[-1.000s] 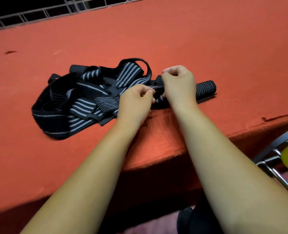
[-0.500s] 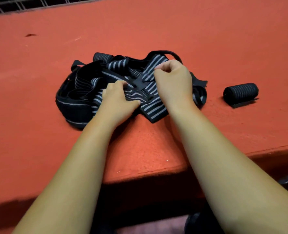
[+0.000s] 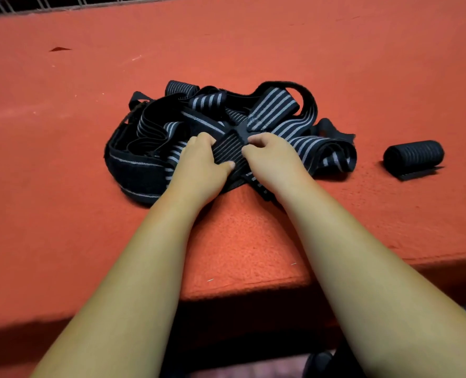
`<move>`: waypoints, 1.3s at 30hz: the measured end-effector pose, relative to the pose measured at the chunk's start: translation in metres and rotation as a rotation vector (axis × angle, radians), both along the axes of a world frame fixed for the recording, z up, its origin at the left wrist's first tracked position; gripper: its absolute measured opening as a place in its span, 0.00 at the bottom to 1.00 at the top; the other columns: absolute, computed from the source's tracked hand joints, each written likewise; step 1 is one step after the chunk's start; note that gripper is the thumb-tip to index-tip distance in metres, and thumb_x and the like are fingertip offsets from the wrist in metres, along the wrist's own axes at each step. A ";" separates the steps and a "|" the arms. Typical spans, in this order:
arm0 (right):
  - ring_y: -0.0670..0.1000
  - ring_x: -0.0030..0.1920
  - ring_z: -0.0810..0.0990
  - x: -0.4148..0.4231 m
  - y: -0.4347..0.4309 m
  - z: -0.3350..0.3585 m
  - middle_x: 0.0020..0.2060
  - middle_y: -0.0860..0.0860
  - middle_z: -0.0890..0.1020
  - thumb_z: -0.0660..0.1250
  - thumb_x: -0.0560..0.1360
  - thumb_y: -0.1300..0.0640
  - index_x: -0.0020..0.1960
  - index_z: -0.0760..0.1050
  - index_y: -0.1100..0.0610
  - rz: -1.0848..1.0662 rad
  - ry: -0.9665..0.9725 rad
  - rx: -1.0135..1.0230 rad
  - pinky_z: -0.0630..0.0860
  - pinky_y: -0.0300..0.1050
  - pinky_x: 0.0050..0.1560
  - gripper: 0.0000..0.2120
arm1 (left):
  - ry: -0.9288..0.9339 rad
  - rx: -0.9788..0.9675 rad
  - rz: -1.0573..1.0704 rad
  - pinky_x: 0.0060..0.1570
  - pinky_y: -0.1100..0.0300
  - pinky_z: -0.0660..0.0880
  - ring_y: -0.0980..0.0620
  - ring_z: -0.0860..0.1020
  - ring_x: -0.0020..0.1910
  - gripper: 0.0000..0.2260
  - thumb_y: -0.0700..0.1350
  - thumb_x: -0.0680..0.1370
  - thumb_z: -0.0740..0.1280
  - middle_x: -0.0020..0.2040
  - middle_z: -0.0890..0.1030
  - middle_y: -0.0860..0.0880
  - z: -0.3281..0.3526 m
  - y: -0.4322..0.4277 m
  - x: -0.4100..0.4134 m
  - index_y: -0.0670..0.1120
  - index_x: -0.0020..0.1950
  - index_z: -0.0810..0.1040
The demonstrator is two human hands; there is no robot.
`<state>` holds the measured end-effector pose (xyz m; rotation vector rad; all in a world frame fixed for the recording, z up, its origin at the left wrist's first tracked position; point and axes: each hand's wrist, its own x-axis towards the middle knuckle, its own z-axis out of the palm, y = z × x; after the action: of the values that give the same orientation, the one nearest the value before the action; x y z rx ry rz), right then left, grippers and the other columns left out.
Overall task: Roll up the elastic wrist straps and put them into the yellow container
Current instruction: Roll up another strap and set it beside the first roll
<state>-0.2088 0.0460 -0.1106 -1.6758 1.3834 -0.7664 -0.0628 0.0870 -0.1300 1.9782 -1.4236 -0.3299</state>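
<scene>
A tangled heap of black elastic wrist straps with grey stripes (image 3: 275,113) lies in the middle of the red table (image 3: 253,45). Both hands work at its near side. My left hand (image 3: 199,166) pinches the left edge of one striped strap end (image 3: 227,150). My right hand (image 3: 274,159) grips the same strap end from the right. One strap, rolled up tight (image 3: 414,154), lies apart on the table to the right of the heap. The yellow container is out of view.
The table's front edge (image 3: 253,289) runs just below my forearms, with dark floor beneath. A wire grid (image 3: 62,4) shows along the table's far left edge. A small dark mark (image 3: 60,49) sits on the cloth at far left.
Both hands left the rolled strap, which now lies alone at right, and shifted onto the heap, drawing together on one strap end. The view panned, so the heap sits further right.
</scene>
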 end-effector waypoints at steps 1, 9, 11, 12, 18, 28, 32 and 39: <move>0.53 0.58 0.85 -0.002 0.001 0.001 0.59 0.46 0.85 0.65 0.81 0.51 0.70 0.80 0.49 0.038 0.020 0.011 0.81 0.51 0.61 0.18 | 0.033 -0.026 0.029 0.55 0.53 0.71 0.46 0.78 0.57 0.14 0.49 0.80 0.75 0.57 0.79 0.48 0.001 0.001 0.000 0.47 0.59 0.75; 0.61 0.65 0.80 -0.002 -0.001 -0.022 0.63 0.46 0.81 0.69 0.63 0.41 0.70 0.69 0.36 0.229 0.062 -0.088 0.80 0.63 0.65 0.35 | 0.856 -0.283 -0.024 0.42 0.55 0.82 0.45 0.89 0.50 0.07 0.47 0.85 0.70 0.53 0.90 0.46 0.017 0.008 -0.005 0.45 0.57 0.84; 0.55 0.65 0.80 -0.002 0.003 -0.018 0.63 0.43 0.81 0.68 0.70 0.43 0.72 0.71 0.35 0.214 0.029 -0.179 0.79 0.60 0.67 0.30 | 0.997 -0.305 -0.074 0.47 0.56 0.83 0.47 0.89 0.50 0.06 0.45 0.86 0.68 0.54 0.90 0.45 0.021 0.010 -0.007 0.44 0.56 0.84; 0.52 0.63 0.81 -0.002 0.000 -0.018 0.61 0.42 0.83 0.66 0.74 0.46 0.70 0.74 0.37 0.191 0.015 -0.212 0.79 0.57 0.66 0.24 | 1.020 -0.320 -0.100 0.49 0.56 0.84 0.47 0.89 0.50 0.07 0.44 0.87 0.68 0.53 0.90 0.45 0.022 0.010 -0.008 0.44 0.55 0.84; 0.44 0.47 0.86 -0.011 -0.004 -0.006 0.46 0.43 0.89 0.62 0.84 0.55 0.55 0.86 0.47 0.019 -0.227 -0.176 0.81 0.45 0.49 0.13 | 0.854 -0.355 -0.120 0.63 0.51 0.82 0.53 0.87 0.57 0.19 0.32 0.80 0.64 0.58 0.88 0.50 0.022 0.005 -0.010 0.51 0.64 0.83; 0.61 0.54 0.89 -0.027 -0.018 0.003 0.50 0.55 0.90 0.70 0.80 0.58 0.56 0.87 0.57 -0.082 -0.696 0.050 0.86 0.64 0.59 0.09 | 0.376 -0.062 -0.447 0.63 0.45 0.80 0.44 0.82 0.67 0.33 0.42 0.76 0.77 0.70 0.78 0.50 0.006 0.000 -0.012 0.66 0.75 0.72; 0.59 0.52 0.90 -0.030 -0.023 0.004 0.48 0.54 0.90 0.67 0.81 0.57 0.54 0.86 0.55 -0.131 -0.663 0.016 0.86 0.59 0.51 0.09 | 0.059 -0.170 -0.294 0.54 0.60 0.80 0.58 0.81 0.54 0.20 0.48 0.73 0.82 0.61 0.78 0.51 0.008 -0.008 -0.019 0.62 0.60 0.80; 0.60 0.51 0.90 -0.034 -0.031 0.001 0.47 0.52 0.90 0.67 0.80 0.54 0.51 0.86 0.53 -0.290 -0.744 0.020 0.86 0.69 0.55 0.09 | -0.215 -0.210 -0.180 0.55 0.47 0.76 0.49 0.76 0.56 0.13 0.57 0.78 0.76 0.49 0.74 0.55 0.011 -0.006 -0.021 0.59 0.60 0.80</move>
<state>-0.2432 0.0146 -0.1101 -1.0014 1.0830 -1.3636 -0.0837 0.0808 -0.1191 1.7610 -1.7034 -0.0430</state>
